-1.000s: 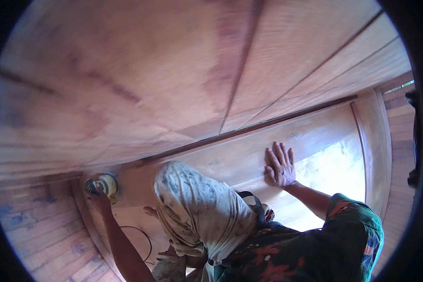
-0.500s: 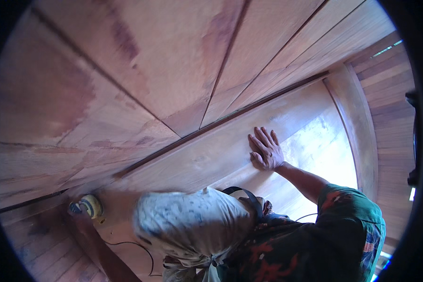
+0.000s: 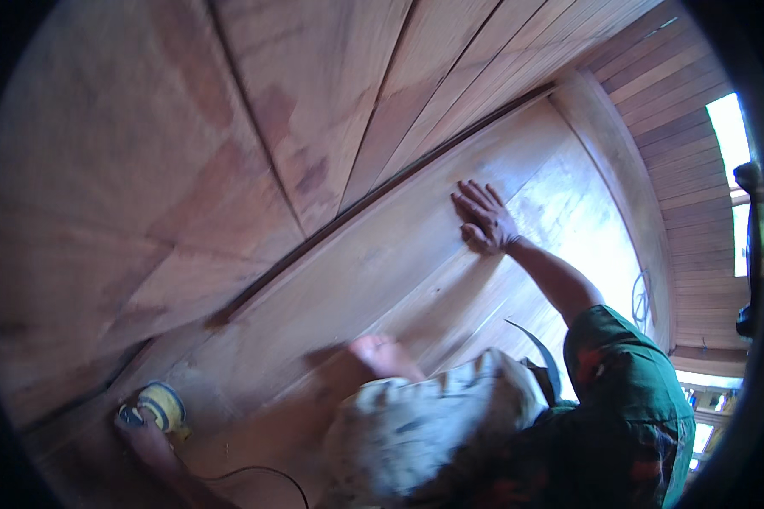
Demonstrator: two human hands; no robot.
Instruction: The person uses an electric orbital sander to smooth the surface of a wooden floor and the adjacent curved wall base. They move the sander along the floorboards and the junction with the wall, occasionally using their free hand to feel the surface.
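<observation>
Down at the lower left, my left hand (image 3: 147, 443) is wrapped round a corded power sander (image 3: 165, 405) with a yellow and pale round body. The sander sits against the wood close to the corner where the planks meet. My right hand (image 3: 488, 222) lies flat with its fingers spread on a pale wooden board (image 3: 339, 284), and nothing is in it. A dark cord (image 3: 272, 469) curves away from the sander over the brown wood.
Broad wooden planks (image 3: 314, 85) with dark seams rise beyond the board. A curved wooden rib (image 3: 624, 153) bounds the right side. My bare foot (image 3: 382, 352) and trousered leg (image 3: 433, 424) are between my arms. A loop of thin cable (image 3: 640, 297) lies by the rib.
The view has tilted and shifted, with more of the right side showing. My leg has moved right, and my foot now shows. Both hands keep their hold and contact.
</observation>
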